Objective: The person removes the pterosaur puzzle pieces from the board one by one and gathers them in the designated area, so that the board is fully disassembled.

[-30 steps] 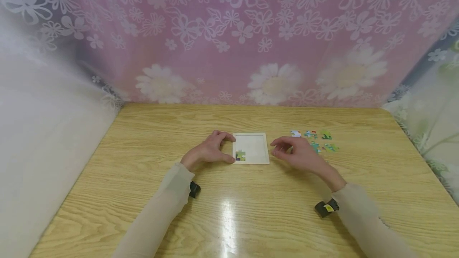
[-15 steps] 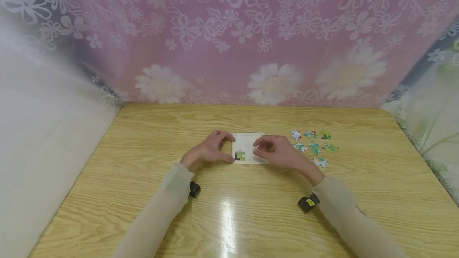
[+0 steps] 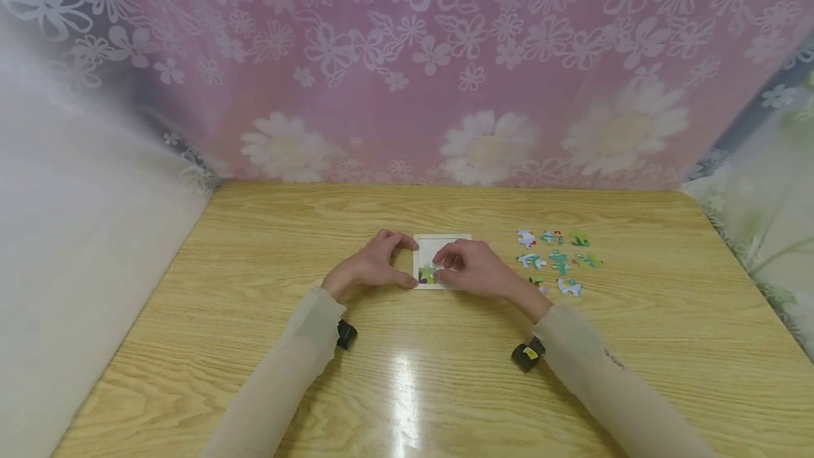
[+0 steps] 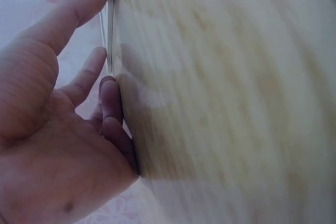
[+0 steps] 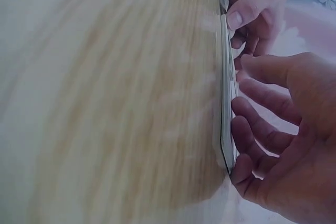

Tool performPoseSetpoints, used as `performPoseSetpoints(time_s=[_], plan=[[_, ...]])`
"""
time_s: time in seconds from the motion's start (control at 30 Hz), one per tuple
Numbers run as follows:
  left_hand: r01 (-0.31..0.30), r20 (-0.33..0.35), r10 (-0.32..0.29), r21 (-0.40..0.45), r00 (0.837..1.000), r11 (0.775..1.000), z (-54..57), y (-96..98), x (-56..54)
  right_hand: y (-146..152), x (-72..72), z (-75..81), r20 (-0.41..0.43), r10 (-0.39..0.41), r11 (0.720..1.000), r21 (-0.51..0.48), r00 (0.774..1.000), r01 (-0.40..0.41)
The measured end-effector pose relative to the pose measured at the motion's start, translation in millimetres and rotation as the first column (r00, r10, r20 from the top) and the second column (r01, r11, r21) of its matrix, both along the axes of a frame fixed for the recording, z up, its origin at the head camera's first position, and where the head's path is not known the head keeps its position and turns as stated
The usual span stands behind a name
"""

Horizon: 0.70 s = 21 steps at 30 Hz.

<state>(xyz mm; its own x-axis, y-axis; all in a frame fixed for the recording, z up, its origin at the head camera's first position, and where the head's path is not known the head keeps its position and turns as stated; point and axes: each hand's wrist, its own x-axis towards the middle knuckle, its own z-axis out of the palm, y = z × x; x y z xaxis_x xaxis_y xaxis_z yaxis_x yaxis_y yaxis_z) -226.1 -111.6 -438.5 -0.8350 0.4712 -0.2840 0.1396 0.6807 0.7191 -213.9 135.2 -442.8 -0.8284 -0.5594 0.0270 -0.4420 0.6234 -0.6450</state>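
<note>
A square white puzzle tray (image 3: 439,237) lies flat on the wooden table. One green and purple puzzle piece (image 3: 425,276) sits in its lower left corner. My left hand (image 3: 372,263) rests at the tray's left edge, thumb at the near corner and index finger near the far one. The left wrist view shows both tips touching the edge. My right hand (image 3: 477,271) is over the tray's right part, its bent thumb and index finger apart beside that piece. No piece shows between them; whether they touch the piece is hard to tell.
Several loose puzzle pieces (image 3: 559,261) lie in rough rows right of the tray, one partly behind the right wrist. A pink flowered curtain (image 3: 394,90) hangs along the table's (image 3: 286,218) far edge. Black wrist cameras (image 3: 526,355) hang beneath both sleeves.
My right hand has moved left, from beside the tray to over it, reaching the piece in the corner. Loose pieces behind it have come into view. My left hand has stayed put.
</note>
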Motion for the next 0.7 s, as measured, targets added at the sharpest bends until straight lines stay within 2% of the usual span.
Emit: performPoseSetpoints(time_s=[0.13, 0.27, 0.43, 0.7], plan=[[-0.003, -0.003, 0.003, -0.007, 1.000, 1.000, -0.4, 0.1, -0.3, -2.5, -0.1, -0.3, -0.032, 0.023, 0.999, 0.039, 0.999, -0.022], [-0.008, -0.005, 0.008, -0.007, 1.000, 1.000, -0.5, 0.7, -0.1, -3.8, -0.5, 0.0, -0.017, 0.027, 0.998, 0.051, 0.999, -0.026], [-0.009, 0.000, 0.009, 0.002, 1.000, 1.000, 0.6, 1.1, 0.7, -3.9, -1.3, 0.0, 0.057, 0.006, 1.000, 0.002, 0.998, -0.006], [-0.013, -0.007, 0.013, 0.005, 1.000, 1.000, 0.4, 1.2, -0.2, -6.5, 1.2, 2.0, 0.188, -0.072, 0.994, -0.072, 0.980, 0.087]])
